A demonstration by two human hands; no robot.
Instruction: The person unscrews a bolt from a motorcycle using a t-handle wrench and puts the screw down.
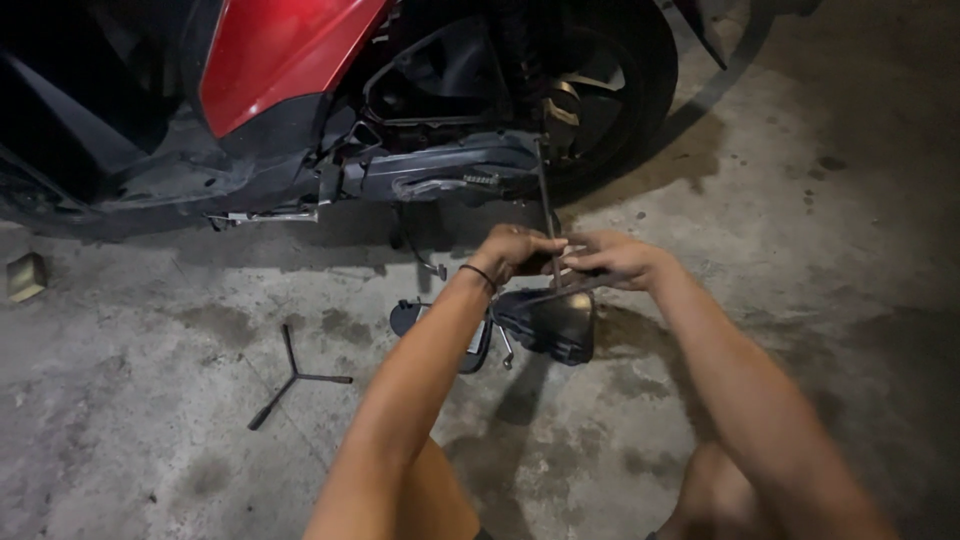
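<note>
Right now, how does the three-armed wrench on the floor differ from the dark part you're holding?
The three-armed wrench lies flat on the concrete floor, untouched; the dark part is held up by the left hand and right hand. The wrench is thin and spindly; the part is broad and bulky. Both are dark.

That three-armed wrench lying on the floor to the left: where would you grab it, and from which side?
Take the three-armed wrench at its hub, where the three arms meet, coming straight down from above. It lies flat on the concrete floor with bare floor all round. The hub looks like the balance point, and the fingers can likely slip between the splayed arms. Both hands, left and right, are busy at a thin rod.
</note>
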